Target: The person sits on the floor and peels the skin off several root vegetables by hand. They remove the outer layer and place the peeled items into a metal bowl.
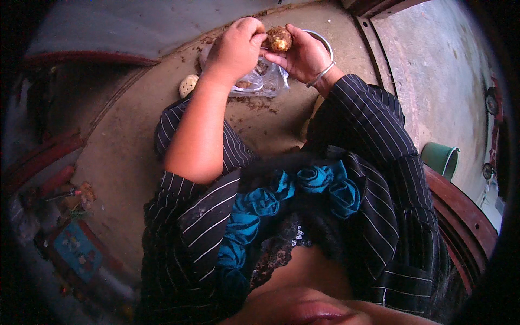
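Observation:
Between my two hands, near the top of the picture, is a round brown root vegetable (pixel 279 39) with a rough, dirty skin and a pale yellowish patch. My left hand (pixel 239 46) pinches at its left side with thumb and fingers. My right hand (pixel 305 55), with bangles at the wrist, supports it from the right, the palm partly turned up. Below both hands a clear plastic bag (pixel 266 87) lies on the floor with brown lumps in it. Brown crumbs of dirt are scattered around the bag.
A pale shoe with holes (pixel 188 85) shows left of the bag. A green bucket (pixel 439 159) stands at the right, beyond a reddish-brown frame (pixel 463 215). A metal track (pixel 380 61) crosses the floor at the upper right. A blue patterned box-like thing (pixel 78 251) lies at the lower left.

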Demonstrator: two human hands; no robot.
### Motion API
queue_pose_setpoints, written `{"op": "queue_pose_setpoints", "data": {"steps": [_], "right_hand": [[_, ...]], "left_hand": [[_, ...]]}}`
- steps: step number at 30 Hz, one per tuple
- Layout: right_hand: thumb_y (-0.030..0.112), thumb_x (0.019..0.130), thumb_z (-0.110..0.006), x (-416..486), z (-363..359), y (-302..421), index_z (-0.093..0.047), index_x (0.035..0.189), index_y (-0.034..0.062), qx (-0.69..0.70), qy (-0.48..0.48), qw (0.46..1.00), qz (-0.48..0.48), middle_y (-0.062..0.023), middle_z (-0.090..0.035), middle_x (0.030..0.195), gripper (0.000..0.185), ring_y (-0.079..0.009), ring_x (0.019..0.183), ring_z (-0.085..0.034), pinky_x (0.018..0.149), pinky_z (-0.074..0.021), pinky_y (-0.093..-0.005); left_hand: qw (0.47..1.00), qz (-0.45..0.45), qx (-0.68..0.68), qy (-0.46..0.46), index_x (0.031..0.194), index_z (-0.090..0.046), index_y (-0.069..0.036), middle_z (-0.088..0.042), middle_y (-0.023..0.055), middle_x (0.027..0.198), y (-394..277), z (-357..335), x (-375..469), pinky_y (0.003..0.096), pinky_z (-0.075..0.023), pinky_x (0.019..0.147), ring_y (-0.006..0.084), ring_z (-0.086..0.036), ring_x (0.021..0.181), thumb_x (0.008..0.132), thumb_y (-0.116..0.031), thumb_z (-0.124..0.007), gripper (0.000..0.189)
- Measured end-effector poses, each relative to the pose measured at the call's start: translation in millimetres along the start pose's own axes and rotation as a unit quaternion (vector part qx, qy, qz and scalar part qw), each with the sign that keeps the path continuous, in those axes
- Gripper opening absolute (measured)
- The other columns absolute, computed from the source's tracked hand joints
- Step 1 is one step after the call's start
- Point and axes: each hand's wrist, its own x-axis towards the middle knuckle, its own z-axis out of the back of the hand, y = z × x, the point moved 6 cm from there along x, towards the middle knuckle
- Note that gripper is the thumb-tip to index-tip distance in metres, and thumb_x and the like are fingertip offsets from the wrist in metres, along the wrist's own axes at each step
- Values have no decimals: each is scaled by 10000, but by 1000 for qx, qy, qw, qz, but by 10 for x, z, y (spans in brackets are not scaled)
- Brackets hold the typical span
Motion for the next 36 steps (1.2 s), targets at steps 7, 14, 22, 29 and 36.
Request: {"op": "queue_pose_setpoints", "data": {"steps": [7, 14, 22, 29, 36], "right_hand": [[276, 944, -361, 27, 87, 33, -441, 1163, -4, -1, 28, 999, 22, -155, -534, 1139, 364, -288, 1026, -555, 859, -505, -389], [288, 938, -387, 16, 109, 37, -475, 1134, 52, -36, 19, 997, 73, -105, -557, 1089, 320, -204, 970, -568, 777, -533, -349], [299, 946, -335, 14, 121, -12, -457, 1163, 16, -37, 44, 998, -7, -139, -562, 1090, 377, -232, 931, -605, 744, -554, -310], [309, 940, -338, 7, 91, -27, -442, 1166, -32, 17, 104, 993, -49, -183, -560, 1089, 422, -277, 889, -622, 736, -556, -315], [337, 938, -380, -37, 19, 13, -464, 1172, -9, -14, 32, 999, 17, -160, -574, 1073, 427, -246, 874, -630, 710, -562, -304]], "left_hand": [[998, 15, -37, 51, 827, -567, -47, -605, 128, 781, 6, -33, -15, 347, -480, 623, 276, -600, 707, 769, -195, -650, 178], [994, -27, -63, 81, 793, -551, -22, -561, 81, 724, -92, -87, -27, 275, -460, 557, 155, -550, 599, 737, -111, -678, 165], [991, -11, -105, 78, 776, -571, -31, -603, 124, 708, -61, -81, -22, 342, -479, 593, 251, -588, 628, 698, -101, -653, 133], [994, 43, -80, 67, 808, -581, -19, -614, 114, 696, 29, -26, -20, 306, -490, 586, 200, -606, 615, 716, -95, -640, 133], [986, 32, -131, 100, 877, -563, -22, -608, 64, 728, 4, -90, -52, 254, -487, 607, 118, -592, 643, 747, -63, -616, 146]]}}
